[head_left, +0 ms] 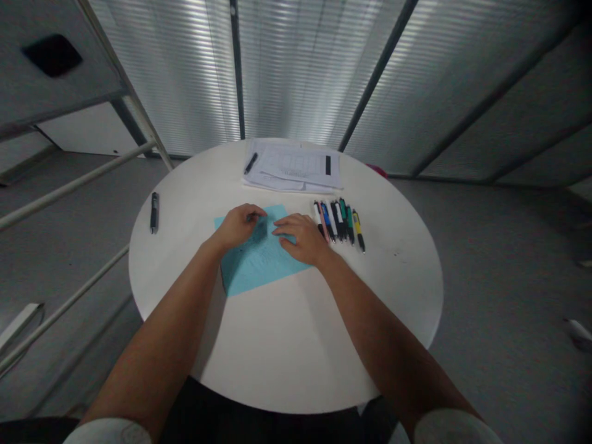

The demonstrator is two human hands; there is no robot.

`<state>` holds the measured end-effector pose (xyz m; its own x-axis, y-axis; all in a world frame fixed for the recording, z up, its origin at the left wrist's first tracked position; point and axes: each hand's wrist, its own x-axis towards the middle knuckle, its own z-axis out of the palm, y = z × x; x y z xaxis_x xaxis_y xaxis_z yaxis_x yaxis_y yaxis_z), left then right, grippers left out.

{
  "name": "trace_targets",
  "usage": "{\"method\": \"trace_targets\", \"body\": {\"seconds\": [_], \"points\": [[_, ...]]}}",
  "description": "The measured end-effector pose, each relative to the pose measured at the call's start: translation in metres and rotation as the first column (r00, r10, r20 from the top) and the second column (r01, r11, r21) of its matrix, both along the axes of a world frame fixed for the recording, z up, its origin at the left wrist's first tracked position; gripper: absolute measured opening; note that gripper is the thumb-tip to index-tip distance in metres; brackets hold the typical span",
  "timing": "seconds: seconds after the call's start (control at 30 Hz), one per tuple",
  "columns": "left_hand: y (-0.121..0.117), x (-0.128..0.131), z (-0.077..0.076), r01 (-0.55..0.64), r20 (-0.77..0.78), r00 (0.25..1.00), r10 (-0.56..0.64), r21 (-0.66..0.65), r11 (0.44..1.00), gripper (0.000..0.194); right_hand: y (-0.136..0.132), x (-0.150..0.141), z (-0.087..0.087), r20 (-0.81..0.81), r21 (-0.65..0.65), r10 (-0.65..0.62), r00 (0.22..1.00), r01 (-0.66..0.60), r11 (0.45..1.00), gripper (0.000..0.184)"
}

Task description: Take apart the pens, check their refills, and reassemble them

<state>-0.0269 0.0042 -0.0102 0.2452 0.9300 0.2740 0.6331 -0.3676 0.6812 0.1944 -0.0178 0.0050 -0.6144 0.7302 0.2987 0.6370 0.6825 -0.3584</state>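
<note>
- left hand [238,227]: fingers curled, resting on blue paper sheet [259,262]; can't tell if pinching
- right hand [298,237]: open, fingers flat on sheet's right side
- sheet: flat, skewed, mid round white counter [287,351]
- colored pens [340,223]: row at 2 o'clock, just beside right hand
- black pen [154,213]: 10 o'clock
- paper stack [291,165]: 12 o'clock, small black pen [250,163] on it

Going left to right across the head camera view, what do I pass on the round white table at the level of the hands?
Black pen → left hand → right hand → row of coloured pens
</note>
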Motion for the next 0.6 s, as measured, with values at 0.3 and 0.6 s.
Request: {"method": "trace_targets", "body": {"seconds": [0.3, 0.6], "points": [[-0.002, -0.012, 0.016, -0.310, -0.038, 0.949, 0.312, 0.053, 0.949, 0.035, 0.004, -0.001, -0.008, 0.053, 0.013, -0.136, 0.989, 0.136, 0.991, 0.027], [-0.019, -0.072, 0.028, -0.943, -0.103, 0.316, 0.943, 0.077, 0.325, 0.039, 0.009, 0.001, -0.010, -0.078, -0.001, -0.201, 0.976, 0.202, 0.979, 0.035]]}}
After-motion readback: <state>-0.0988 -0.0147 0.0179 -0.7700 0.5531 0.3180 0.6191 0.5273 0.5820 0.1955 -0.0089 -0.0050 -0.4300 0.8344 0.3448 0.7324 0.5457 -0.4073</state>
